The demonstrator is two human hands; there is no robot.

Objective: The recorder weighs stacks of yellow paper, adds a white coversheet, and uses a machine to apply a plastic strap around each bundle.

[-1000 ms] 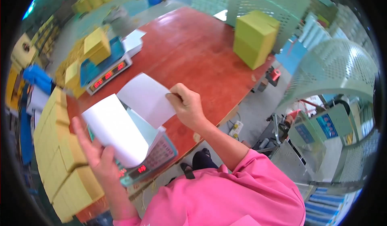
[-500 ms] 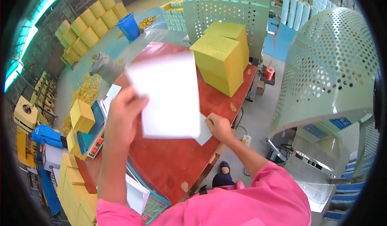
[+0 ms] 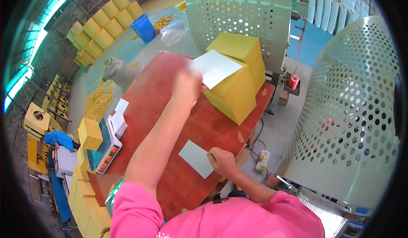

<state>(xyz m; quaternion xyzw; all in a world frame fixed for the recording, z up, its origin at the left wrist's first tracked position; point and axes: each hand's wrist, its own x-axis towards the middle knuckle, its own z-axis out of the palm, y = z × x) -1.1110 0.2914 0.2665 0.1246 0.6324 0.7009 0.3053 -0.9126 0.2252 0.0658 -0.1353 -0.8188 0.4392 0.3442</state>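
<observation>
My left hand (image 3: 187,87), stretched forward over the table, pinches the near-left edge of a white sheet of paper (image 3: 217,68). That sheet lies over the top of the front yellow paper stack (image 3: 231,95); a second yellow stack (image 3: 255,53) stands right behind it. Blur softens the left fingertips. Nearer to me, my right hand (image 3: 223,160) is closed on the right corner of a pale grey-blue card (image 3: 196,158), held low above or against the red tabletop (image 3: 165,187); I cannot tell which.
On the table's left stands a digital scale (image 3: 111,153) bearing a yellow paper block (image 3: 90,132), with white slips (image 3: 119,114) beside it. Perforated metal guards (image 3: 348,102) rise at the right and back. A power strip (image 3: 262,160) lies on the floor. A person in blue (image 3: 59,139) is far left.
My left hand has carried the white sheet forward and right, from in front of me onto the yellow stack. My right hand has shifted down slightly with the card, which is now more exposed.
</observation>
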